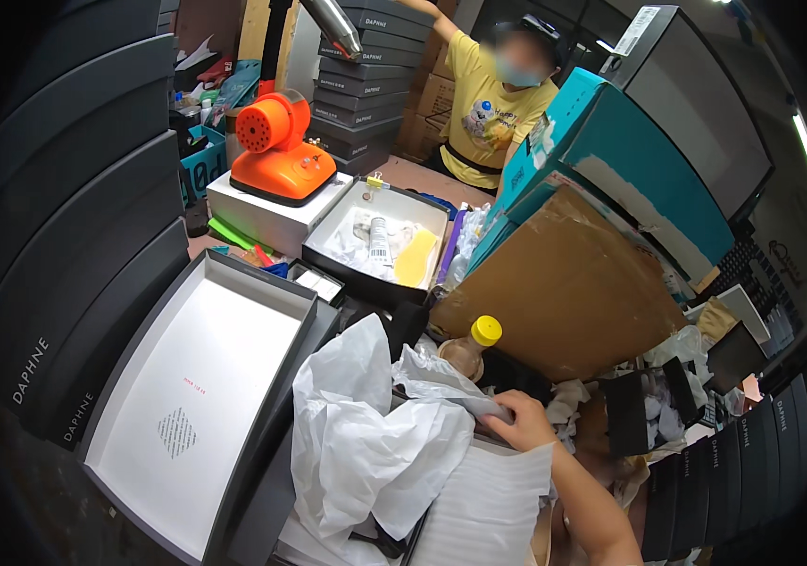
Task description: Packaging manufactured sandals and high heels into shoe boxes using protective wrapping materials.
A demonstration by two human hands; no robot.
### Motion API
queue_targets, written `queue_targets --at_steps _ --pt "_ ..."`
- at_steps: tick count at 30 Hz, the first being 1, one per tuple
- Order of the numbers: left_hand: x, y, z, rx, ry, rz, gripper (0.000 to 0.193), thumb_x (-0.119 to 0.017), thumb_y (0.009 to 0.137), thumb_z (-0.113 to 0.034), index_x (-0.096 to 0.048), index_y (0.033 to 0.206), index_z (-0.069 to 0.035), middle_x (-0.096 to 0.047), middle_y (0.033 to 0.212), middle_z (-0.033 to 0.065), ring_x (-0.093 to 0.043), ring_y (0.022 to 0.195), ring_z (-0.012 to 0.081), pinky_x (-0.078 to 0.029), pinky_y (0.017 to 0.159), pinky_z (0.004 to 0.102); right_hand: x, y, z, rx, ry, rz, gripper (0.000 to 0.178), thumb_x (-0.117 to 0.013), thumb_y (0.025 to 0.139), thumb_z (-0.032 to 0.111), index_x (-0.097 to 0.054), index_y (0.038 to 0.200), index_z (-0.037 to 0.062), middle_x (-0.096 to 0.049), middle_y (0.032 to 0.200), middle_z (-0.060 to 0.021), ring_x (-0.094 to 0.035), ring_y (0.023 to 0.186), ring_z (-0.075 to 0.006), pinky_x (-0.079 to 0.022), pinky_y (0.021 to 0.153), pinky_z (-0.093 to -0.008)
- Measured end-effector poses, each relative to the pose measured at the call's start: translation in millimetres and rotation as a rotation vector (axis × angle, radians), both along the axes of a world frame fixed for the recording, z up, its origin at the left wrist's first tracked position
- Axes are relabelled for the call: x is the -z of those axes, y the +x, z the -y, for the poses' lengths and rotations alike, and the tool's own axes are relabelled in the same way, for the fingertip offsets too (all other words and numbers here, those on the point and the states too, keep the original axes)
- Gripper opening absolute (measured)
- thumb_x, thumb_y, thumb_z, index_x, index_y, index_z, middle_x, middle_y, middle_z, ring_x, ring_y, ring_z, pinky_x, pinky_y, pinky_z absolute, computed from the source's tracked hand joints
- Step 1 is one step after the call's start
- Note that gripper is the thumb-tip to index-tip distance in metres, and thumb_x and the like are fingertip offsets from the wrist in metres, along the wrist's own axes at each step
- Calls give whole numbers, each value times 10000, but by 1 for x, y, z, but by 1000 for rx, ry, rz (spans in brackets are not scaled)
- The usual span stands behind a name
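My right hand [521,422] reaches in from the lower right, its thumb and fingers closed on the edge of a sheet of white tissue paper [441,375]. More crumpled tissue paper [356,424] spreads to its left, over a dark shoebox whose inside is mostly hidden. Below the hand lies a white foam sheet [483,505] with a rippled surface. Just beyond the fingers stands a clear bottle with a yellow cap [486,330]. To the left a dark shoebox lid [215,349] rests with its white inside facing up. My left hand is out of view.
Dark shoeboxes [92,274] are stacked high at the left, others [733,472] at the lower right. An orange machine [285,151] sits on a white box. Behind are an open tray [328,241] with a yellow insole, a cardboard box [564,283], and a person in a yellow shirt [493,113].
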State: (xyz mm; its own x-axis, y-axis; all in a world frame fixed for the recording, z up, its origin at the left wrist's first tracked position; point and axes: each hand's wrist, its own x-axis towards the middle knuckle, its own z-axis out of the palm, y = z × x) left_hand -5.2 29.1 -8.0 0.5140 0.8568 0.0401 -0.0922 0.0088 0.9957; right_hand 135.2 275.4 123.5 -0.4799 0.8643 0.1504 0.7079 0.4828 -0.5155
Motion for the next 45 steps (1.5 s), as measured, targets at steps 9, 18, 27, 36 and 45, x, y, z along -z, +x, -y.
queue_targets --at_steps 9,18,27,36,45 --pt "153 -88 -20 -331 -441 -665 394 -631 836 -189 -550 1195 -49 -480 1238 171 -442 1194 318 -327 1021 394 -13 5 11 73 -127 -173 130 -670 770 91 -640 852 -6 -632 774 -91 -592 671 -164 -449 626 -265" --pt "246 -97 -51 -319 -648 -926 407 -623 838 -203 -538 1205 -49 -465 1253 175 -438 1199 317 -327 1020 394 -58 23 36 196 -42 -292 105 -644 787 46 -641 870 -18 -652 803 -76 -589 729 -118 -451 689 -248" --pt "259 -90 -59 -291 -720 -958 420 -615 840 -218 -526 1215 -49 -450 1269 178 -433 1203 315 -328 1019 394 -56 47 50 299 -81 -423 89 -631 818 47 -624 864 -29 -636 820 -40 -577 757 -91 -459 711 -237" --pt "262 -90 -50 -300 -752 -952 434 -607 843 -232 -514 1225 -48 -435 1284 182 -429 1208 314 -329 1018 394 -56 44 47 276 -51 -431 87 -627 834 50 -612 871 -27 -619 827 -28 -567 773 -85 -451 719 -231" --pt "265 -94 -48 -310 -780 -958 448 -599 845 -246 -502 1235 -48 -421 1299 185 -424 1212 313 -330 1016 394 -55 45 49 283 -49 -435 94 -632 838 58 -602 862 -27 -618 818 -26 -564 774 -82 -448 719 -229"
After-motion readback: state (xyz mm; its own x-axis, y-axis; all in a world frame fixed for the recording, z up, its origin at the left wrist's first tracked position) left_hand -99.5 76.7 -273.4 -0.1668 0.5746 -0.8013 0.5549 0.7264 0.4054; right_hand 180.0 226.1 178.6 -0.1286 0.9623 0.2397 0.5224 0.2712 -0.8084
